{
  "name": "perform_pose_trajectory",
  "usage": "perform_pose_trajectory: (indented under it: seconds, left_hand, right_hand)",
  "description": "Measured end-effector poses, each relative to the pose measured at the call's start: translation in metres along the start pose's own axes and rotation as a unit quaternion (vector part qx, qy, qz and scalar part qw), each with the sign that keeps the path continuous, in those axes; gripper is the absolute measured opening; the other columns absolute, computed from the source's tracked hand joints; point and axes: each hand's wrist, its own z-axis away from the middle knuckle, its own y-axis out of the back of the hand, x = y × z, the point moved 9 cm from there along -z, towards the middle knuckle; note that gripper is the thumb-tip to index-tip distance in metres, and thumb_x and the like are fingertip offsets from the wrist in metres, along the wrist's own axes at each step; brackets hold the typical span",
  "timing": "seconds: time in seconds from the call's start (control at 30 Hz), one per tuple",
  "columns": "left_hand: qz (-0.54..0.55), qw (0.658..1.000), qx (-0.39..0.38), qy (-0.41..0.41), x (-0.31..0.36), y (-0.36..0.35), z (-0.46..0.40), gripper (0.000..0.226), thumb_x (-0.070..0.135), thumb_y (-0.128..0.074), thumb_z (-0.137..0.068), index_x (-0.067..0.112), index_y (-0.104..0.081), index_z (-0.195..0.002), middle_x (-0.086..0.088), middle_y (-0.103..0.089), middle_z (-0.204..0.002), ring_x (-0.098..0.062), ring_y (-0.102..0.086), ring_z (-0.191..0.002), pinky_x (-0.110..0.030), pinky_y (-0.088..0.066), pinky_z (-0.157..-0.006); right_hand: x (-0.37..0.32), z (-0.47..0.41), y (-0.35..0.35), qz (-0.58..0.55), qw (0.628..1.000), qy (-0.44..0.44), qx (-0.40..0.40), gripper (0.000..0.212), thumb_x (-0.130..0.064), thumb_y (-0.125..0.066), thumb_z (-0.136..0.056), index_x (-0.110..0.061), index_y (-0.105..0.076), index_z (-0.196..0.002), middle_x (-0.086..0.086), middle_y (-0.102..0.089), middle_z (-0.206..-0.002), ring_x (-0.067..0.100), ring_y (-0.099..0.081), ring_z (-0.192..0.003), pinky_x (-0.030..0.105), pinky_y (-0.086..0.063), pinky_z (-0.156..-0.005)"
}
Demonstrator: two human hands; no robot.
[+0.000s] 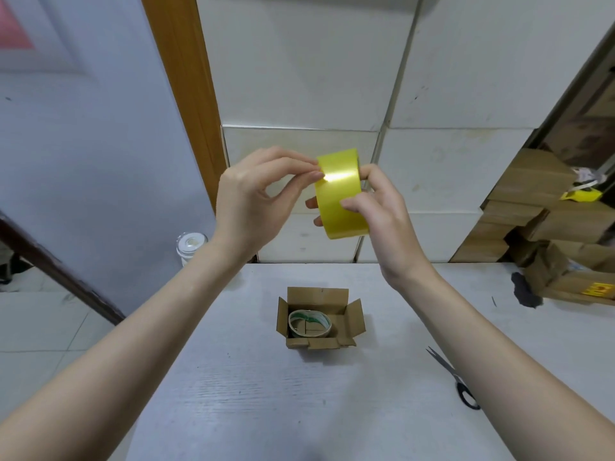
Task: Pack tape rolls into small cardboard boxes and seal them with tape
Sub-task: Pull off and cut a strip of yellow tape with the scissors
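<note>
Two bare forearms rise from the bottom corners and meet above the table. Fingertips of the left hand (253,201) pinch at the upper left edge of the glossy yellow roll of packing tape (339,194), thumb and forefinger pressed together on its outer surface. The right hand (376,207) grips the same roll from the other side: its thumb lies across the tape's outer face and its curled fingers wrap behind, their tips showing at the roll's left edge. Both hands hold the roll in the air, well above the tabletop.

Below them, on the pale grey wood-grain table (233,394), stands a small brown cardboard box (321,319) with all four flaps open. Inside it lies a tape roll with a green and white printed core (309,324), flat on the box's floor toward its left side.

Near the table's right edge lie black-handled metal scissors (454,377), apart from the box. A glass jar with a white lid (190,246) sits past the table's far left corner. White cartons (449,168) are stacked behind the table, and brown cardboard boxes (532,201) pile up at the right.
</note>
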Motion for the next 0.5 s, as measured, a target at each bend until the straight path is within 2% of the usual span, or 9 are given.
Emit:
perform_pose_trajectory:
  seconds: [0.1, 0.2, 0.27, 0.37, 0.5]
  left_hand:
    - [-0.053, 0.998, 0.008, -0.041, 0.006, -0.002, -0.003, 0.016, 0.011, -0.064, -0.091, -0.001, -0.072, -0.083, -0.008, -0.071, -0.086, -0.024, -0.067, -0.077, -0.04, -0.054, -0.063]
    - [-0.072, 0.997, -0.012, -0.031, 0.004, -0.011, -0.009, 0.016, 0.007, -0.057, -0.093, -0.003, -0.067, -0.084, -0.011, -0.068, -0.084, -0.028, -0.064, -0.074, -0.042, -0.053, -0.061]
    - [-0.069, 0.997, -0.025, -0.005, 0.0, -0.016, -0.016, 0.015, 0.005, -0.055, -0.093, -0.004, -0.064, -0.085, -0.01, -0.066, -0.082, -0.028, -0.062, -0.072, -0.042, -0.052, -0.062]
    - [-0.038, 0.997, -0.046, 0.048, -0.012, -0.018, -0.029, 0.013, 0.006, -0.051, -0.093, -0.001, -0.061, -0.087, 0.001, -0.064, -0.076, -0.02, -0.064, -0.07, -0.036, -0.05, -0.066]
    - [0.042, 0.985, -0.079, 0.146, -0.034, -0.025, -0.041, 0.012, 0.008, -0.049, -0.095, 0.008, -0.057, -0.086, 0.004, -0.064, -0.071, -0.007, -0.065, -0.06, -0.023, -0.052, -0.06]
  right_hand:
    - [-0.001, -0.003, 0.0, -0.011, 1.0, 0.005, 0.009, 0.016, -0.012, -0.051, -0.085, -0.012, -0.052, -0.101, 0.026, -0.066, -0.097, 0.019, -0.07, -0.073, 0.021, -0.051, -0.06]
    - [0.0, -0.006, 0.002, 0.032, 0.999, 0.003, 0.027, 0.011, -0.023, -0.056, -0.094, -0.014, -0.052, -0.101, 0.014, -0.072, -0.081, 0.02, -0.069, -0.068, 0.024, -0.052, -0.06]
    - [0.001, -0.008, 0.004, 0.063, 0.997, 0.0, 0.044, 0.013, -0.026, -0.056, -0.096, -0.014, -0.051, -0.1, 0.008, -0.072, -0.072, 0.02, -0.068, -0.063, 0.027, -0.053, -0.059]
    - [0.0, -0.008, 0.006, 0.088, 0.995, 0.005, 0.039, 0.008, -0.021, -0.055, -0.097, -0.014, -0.051, -0.096, 0.008, -0.071, -0.069, 0.025, -0.068, -0.063, 0.039, -0.055, -0.062]
    - [-0.001, -0.002, 0.006, 0.094, 0.996, 0.004, 0.003, 0.014, -0.015, -0.054, -0.097, -0.003, -0.049, -0.101, 0.013, -0.07, -0.076, 0.023, -0.07, -0.068, 0.038, -0.056, -0.064]
